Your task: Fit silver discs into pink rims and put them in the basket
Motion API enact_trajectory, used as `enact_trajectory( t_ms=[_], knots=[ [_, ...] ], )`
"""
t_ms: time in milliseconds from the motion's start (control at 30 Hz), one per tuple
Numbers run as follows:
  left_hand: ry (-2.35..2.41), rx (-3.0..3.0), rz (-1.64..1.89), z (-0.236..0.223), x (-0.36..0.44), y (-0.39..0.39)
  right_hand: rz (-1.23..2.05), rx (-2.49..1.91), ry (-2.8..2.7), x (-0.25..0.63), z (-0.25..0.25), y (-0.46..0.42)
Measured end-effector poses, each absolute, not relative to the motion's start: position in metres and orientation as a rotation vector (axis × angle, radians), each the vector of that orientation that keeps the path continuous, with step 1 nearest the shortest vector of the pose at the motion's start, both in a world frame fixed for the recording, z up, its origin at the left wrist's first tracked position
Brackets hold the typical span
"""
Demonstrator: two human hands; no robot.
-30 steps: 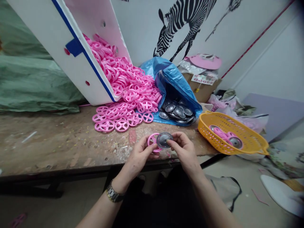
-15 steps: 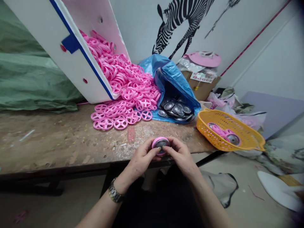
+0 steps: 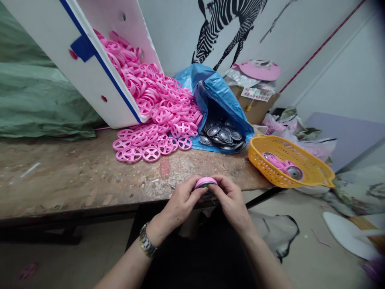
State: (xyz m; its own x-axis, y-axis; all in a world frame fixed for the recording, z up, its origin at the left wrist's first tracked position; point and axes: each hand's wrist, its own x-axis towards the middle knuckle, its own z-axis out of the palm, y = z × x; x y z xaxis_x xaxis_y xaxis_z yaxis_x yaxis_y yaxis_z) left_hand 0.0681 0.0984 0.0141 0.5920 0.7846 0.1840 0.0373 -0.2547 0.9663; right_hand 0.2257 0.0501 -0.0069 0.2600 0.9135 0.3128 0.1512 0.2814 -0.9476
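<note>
Both my hands grip one pink wheel (image 3: 205,182) with a silver disc set in it, just over the bench's front edge. My left hand (image 3: 180,202) pinches its left side, fingers closed. My right hand (image 3: 230,200) presses on its right side, fingers closed too. A metal watch sits on my left wrist. A heap of pink spoked wheels (image 3: 156,112) spills from a tilted white box (image 3: 90,68) onto the bench behind. Silver discs (image 3: 221,136) lie in an open blue bag (image 3: 216,96) to the right of the heap.
An orange basket (image 3: 313,176) at the bench's right end holds a few assembled wheels. The worn wooden bench (image 3: 75,176) carries scraps and dust. A cardboard box (image 3: 255,104) and plastic bags stand behind the basket. Green sacking (image 3: 39,100) lies at the left.
The silver disc, held apart in front of the pink wheel before, now sits pressed into it. Both hands have closed together and dropped slightly toward the bench edge.
</note>
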Motion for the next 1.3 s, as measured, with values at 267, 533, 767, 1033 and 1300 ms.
enact_trajectory(
  t_ms=[267, 533, 767, 1033, 1300],
  knots=[
    [0.741, 1.820, 0.927, 0.004, 0.072, 0.094, 0.633, -1.239, -1.230, 0.220, -0.010, 0.045],
    [0.775, 1.822, 0.779, 0.012, 0.072, 0.096, 0.805, -1.241, -1.157, 0.228, -0.009, 0.053],
    [0.808, 1.655, 0.745, 0.015, 0.067, 0.096, 0.903, -1.150, -1.193, 0.227, -0.007, 0.053],
    [0.793, 1.689, 0.806, 0.013, 0.071, 0.093, 0.778, -1.173, -1.159, 0.223, -0.011, 0.048],
    [0.815, 1.786, 0.779, 0.007, 0.071, 0.098, 0.779, -1.190, -1.172, 0.228, -0.013, 0.049]
  ],
)
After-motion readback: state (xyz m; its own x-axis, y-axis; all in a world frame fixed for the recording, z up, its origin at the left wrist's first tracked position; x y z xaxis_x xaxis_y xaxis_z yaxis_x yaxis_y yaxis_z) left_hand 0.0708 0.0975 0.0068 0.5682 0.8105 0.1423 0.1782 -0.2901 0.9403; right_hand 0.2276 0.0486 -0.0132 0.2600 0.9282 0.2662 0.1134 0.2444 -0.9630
